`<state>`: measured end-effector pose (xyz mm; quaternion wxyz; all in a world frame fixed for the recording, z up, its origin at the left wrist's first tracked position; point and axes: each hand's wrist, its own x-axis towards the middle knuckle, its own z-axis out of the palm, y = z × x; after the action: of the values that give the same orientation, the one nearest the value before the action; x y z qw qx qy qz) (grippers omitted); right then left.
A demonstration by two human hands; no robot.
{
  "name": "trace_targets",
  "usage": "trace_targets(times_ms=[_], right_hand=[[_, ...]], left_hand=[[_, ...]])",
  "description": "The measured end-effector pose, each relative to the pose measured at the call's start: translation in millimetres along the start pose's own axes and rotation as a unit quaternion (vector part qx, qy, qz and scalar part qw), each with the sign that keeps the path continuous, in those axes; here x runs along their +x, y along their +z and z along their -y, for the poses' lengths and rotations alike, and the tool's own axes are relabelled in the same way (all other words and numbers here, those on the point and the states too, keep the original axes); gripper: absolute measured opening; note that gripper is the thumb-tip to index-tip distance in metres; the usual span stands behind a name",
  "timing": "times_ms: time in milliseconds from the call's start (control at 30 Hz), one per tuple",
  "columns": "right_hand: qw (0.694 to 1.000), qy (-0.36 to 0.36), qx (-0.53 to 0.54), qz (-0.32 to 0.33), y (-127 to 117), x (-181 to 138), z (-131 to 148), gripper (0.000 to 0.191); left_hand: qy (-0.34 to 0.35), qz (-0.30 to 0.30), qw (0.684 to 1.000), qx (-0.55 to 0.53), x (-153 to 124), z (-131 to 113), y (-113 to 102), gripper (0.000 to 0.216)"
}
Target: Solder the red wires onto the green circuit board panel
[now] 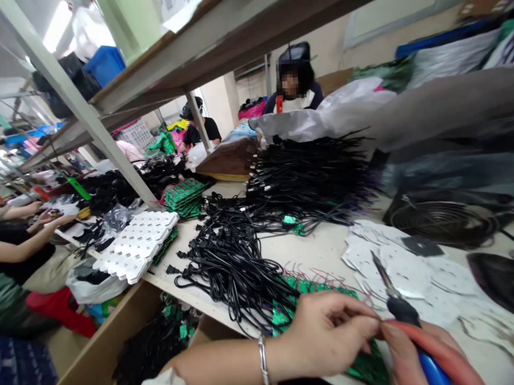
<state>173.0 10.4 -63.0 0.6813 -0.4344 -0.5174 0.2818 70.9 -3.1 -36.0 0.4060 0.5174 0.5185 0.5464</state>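
My left hand is low in the middle, fingers curled in a pinch over a green circuit board with thin wires; what the fingertips hold is too small to name. A silver bracelet sits on that wrist. My right hand is at the bottom right, wrapped round a soldering iron with a black collar and a blue and red handle. Its metal tip points up and left over the white table. More green boards lie just beyond my left hand.
A heap of black cables lies left of centre and a taller stack behind. White panels and green boards sit at the left. A black fan grille is at the right. People sit opposite and along the left.
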Motion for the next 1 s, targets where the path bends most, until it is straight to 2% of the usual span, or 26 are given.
trace_targets(times_ms=[133,233,333,467,533,633,800,900,1000], right_hand=[[0.995,-0.096,-0.026,0.008,1,-1,7,0.015],[0.991,-0.129,-0.040,0.024,-4,0,6,0.010],[0.992,-0.114,-0.045,0.037,-16,3,-4,0.007],[0.997,-0.064,-0.016,0.037,-29,4,-18,0.016],[0.997,-0.050,-0.005,0.061,-30,3,-24,0.017],[0.990,-0.056,-0.037,0.125,-23,3,-29,0.016],[0.959,-0.167,-0.123,0.192,-14,13,-33,0.016],[0.948,-0.197,-0.136,0.208,-15,16,-34,0.016],[0.944,-0.208,-0.165,0.195,-17,15,-35,0.015]], left_hand=[[0.153,-0.006,0.980,0.130,-5,-17,-7,0.021],[0.191,-0.007,0.962,0.196,0,-30,-19,0.015],[0.162,0.015,0.938,0.306,17,-34,-32,0.014],[0.098,0.095,0.867,0.479,33,-28,-32,0.016],[0.058,0.134,0.841,0.520,35,-21,-28,0.014],[0.029,0.157,0.844,0.512,36,-11,-24,0.012],[0.023,0.162,0.850,0.501,37,-6,-25,0.010],[0.027,0.166,0.847,0.504,38,-6,-25,0.009],[0.032,0.157,0.849,0.504,39,-5,-25,0.010]])
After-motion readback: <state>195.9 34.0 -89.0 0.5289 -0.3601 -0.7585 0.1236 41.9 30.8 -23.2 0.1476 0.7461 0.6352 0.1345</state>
